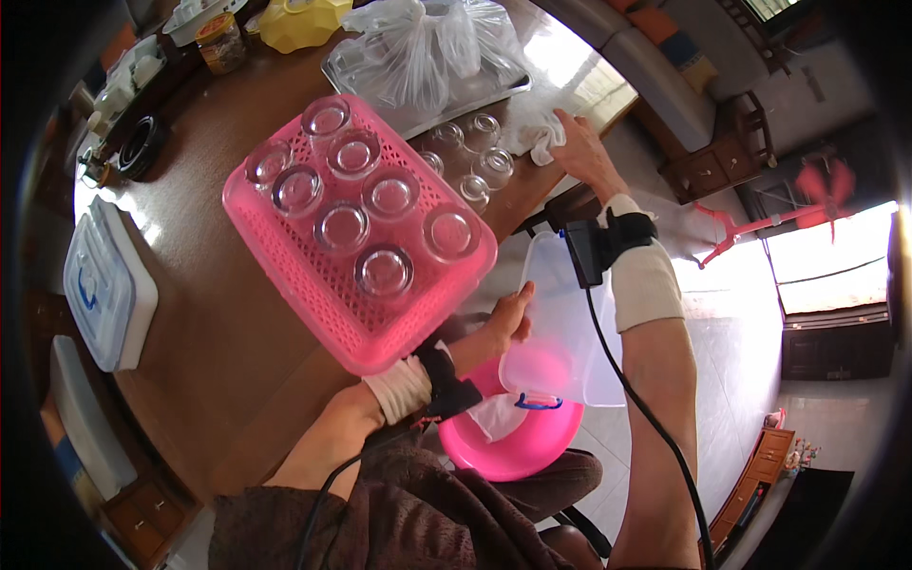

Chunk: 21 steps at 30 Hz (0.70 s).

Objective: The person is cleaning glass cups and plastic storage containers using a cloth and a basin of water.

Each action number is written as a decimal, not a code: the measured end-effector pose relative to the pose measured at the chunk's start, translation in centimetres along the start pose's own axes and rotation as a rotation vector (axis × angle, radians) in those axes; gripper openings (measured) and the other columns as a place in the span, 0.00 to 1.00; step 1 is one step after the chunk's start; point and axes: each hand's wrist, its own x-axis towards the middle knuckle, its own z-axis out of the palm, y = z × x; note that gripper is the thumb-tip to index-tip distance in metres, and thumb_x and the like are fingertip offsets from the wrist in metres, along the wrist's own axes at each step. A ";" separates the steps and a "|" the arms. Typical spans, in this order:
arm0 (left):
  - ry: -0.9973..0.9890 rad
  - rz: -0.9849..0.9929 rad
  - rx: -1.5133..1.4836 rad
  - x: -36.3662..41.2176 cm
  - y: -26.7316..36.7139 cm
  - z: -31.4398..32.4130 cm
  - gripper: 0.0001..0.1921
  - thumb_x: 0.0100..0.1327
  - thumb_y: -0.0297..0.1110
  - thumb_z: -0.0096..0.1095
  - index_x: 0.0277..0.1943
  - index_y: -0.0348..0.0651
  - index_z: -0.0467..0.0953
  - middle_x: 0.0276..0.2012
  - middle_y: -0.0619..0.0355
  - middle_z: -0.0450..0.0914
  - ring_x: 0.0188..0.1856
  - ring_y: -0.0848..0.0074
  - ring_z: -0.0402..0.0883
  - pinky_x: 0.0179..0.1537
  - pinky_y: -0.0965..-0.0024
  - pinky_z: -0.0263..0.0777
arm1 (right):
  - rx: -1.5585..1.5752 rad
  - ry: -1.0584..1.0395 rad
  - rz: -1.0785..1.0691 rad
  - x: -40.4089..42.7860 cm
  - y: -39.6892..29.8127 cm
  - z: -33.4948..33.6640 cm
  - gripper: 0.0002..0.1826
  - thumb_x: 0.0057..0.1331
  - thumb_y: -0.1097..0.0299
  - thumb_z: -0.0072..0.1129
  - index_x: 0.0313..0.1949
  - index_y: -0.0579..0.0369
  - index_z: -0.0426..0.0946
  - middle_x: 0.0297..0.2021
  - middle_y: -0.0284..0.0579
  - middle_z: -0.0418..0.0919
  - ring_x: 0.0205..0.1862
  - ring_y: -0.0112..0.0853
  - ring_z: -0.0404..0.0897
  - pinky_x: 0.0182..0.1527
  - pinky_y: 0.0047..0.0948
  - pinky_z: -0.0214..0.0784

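Note:
My left hand (511, 318) grips the edge of a clear plastic storage box (545, 342) with a blue handle, held tilted over a pink plastic basin (509, 452) that has a white cloth (496, 417) in it. Out at the table's edge, my right hand (584, 151) touches a crumpled white cloth (536, 137); how firmly it grips cannot be made out. Several small glass cups (491, 167) stand beside that cloth. A pink perforated basket (360, 324) bears several more clear glasses (383, 271) on its top.
A metal tray (468, 108) with clear plastic bags (420, 60) lies at the table's far side. A lidded plastic container (107, 285) stands at the left. A jar (219, 44), a yellow object (299, 25) and a black ring-shaped item (141, 147) are farther back. A red-pink fan (819, 199) stands right.

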 end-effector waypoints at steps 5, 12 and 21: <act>-0.007 0.023 -0.047 -0.2 0.4 -0.1 0.27 0.59 0.65 0.51 0.35 0.46 0.67 0.13 0.59 0.66 0.12 0.75 0.66 0.14 0.71 0.60 | -0.118 -0.248 0.022 0.9 0.8 5.8 0.20 0.58 0.69 0.47 0.51 0.56 0.69 0.51 0.63 0.69 0.53 0.57 0.70 0.56 0.45 0.63; 0.013 -0.007 -0.085 2.6 -0.5 -1.3 0.26 0.57 0.66 0.53 0.33 0.50 0.64 0.12 0.61 0.65 0.11 0.76 0.66 0.13 0.72 0.61 | -1.215 0.539 -0.753 0.5 5.4 -1.9 0.08 0.50 0.61 0.52 0.27 0.47 0.76 0.27 0.35 0.76 0.33 0.34 0.75 0.38 0.31 0.69; -0.228 0.121 -0.182 0.6 0.4 -0.7 0.22 0.64 0.59 0.46 0.41 0.48 0.69 0.26 0.61 0.71 0.26 0.74 0.70 0.28 0.69 0.65 | -0.071 0.315 0.383 -23.4 0.7 -25.4 0.17 0.60 0.63 0.58 0.47 0.53 0.76 0.37 0.39 0.80 0.40 0.27 0.77 0.46 0.26 0.68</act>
